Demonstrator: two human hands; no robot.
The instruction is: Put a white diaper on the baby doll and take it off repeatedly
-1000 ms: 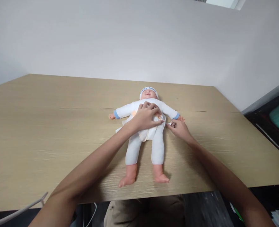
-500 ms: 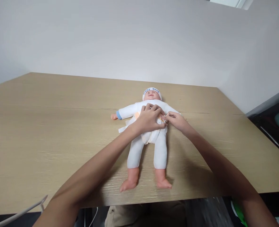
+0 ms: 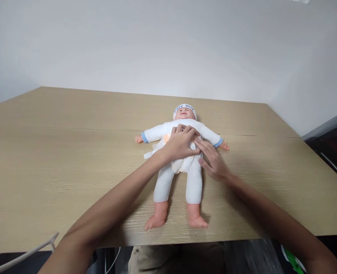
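Observation:
A baby doll in a white suit with blue cuffs and a white headband lies on its back, its feet towards me. Around its hips is a white diaper with an orange print. My left hand rests across the diaper's front, thumb and fingers spread and slightly bent, covering much of the print. On the diaper's right side lies my right hand, its fingers stretched out and the fingertips touching close to my left hand. An unfastened white tab sticks out at the diaper's left side.
The doll lies on a wooden table that has a seam across it, against a pale wall. A white cable or bar crosses the lower left corner. Dark furniture stands beyond the table's right edge.
My right hand has let go of its pinch at the diaper's right side, moved slightly towards me, and now lies with fingers stretched on the diaper. My left hand stays put.

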